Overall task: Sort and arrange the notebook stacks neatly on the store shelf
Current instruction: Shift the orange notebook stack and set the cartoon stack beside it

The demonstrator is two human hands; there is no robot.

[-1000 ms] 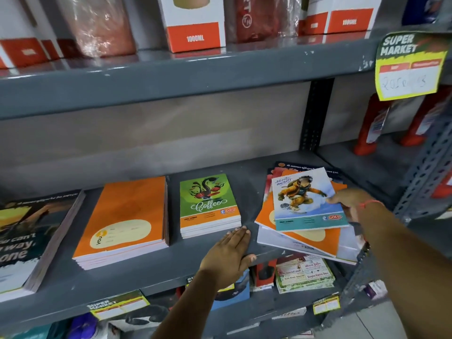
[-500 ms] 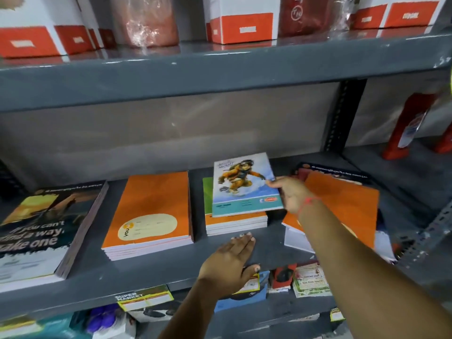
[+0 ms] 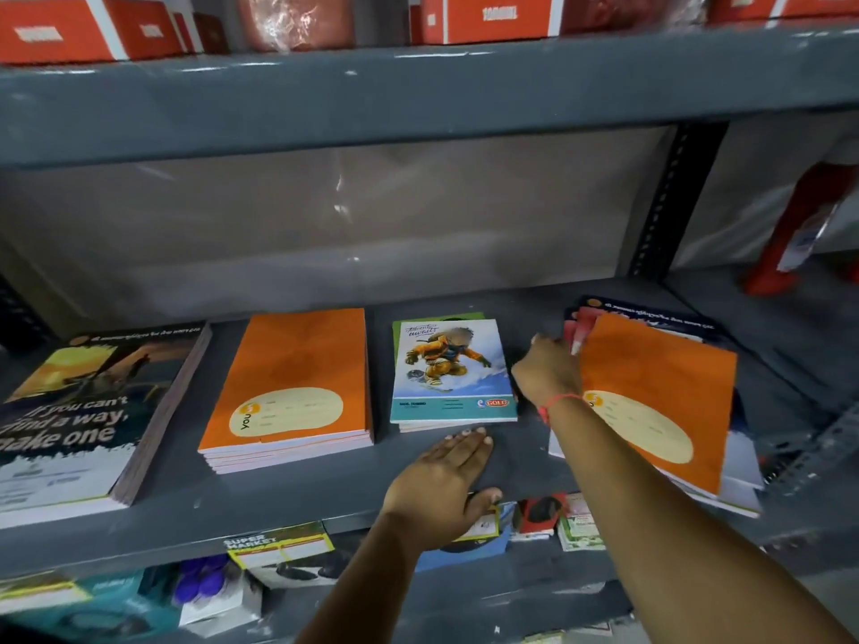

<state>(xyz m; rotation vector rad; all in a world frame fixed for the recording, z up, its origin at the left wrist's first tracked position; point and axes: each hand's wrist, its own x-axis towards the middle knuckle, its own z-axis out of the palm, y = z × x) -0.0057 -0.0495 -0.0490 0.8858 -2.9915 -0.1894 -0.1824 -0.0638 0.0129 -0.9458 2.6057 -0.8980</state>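
Note:
A blue snowboarder notebook (image 3: 451,369) lies on top of the small green-cover stack in the middle of the grey shelf (image 3: 325,495). Left of it sits a tidy orange notebook stack (image 3: 297,383), and further left a thick dark stack (image 3: 79,411) with white lettering. At the right lies a skewed pile topped by an orange notebook (image 3: 660,392). My right hand (image 3: 548,371) hovers between the blue notebook and that pile, fingers loosely curled, holding nothing. Flat on the shelf's front edge rests my left hand (image 3: 446,490), fingers together, just below the blue notebook.
An upper shelf (image 3: 418,95) carries red and white boxes (image 3: 488,16) and overhangs the work area. A dark perforated upright (image 3: 669,197) divides the bay from the right one, where a red bottle (image 3: 799,225) stands. Small packets and price tags (image 3: 283,546) sit below.
My right hand carried the blue notebook from the skewed right pile onto the middle green stack, let it go and drew back to the right. The left hand stayed on the shelf edge.

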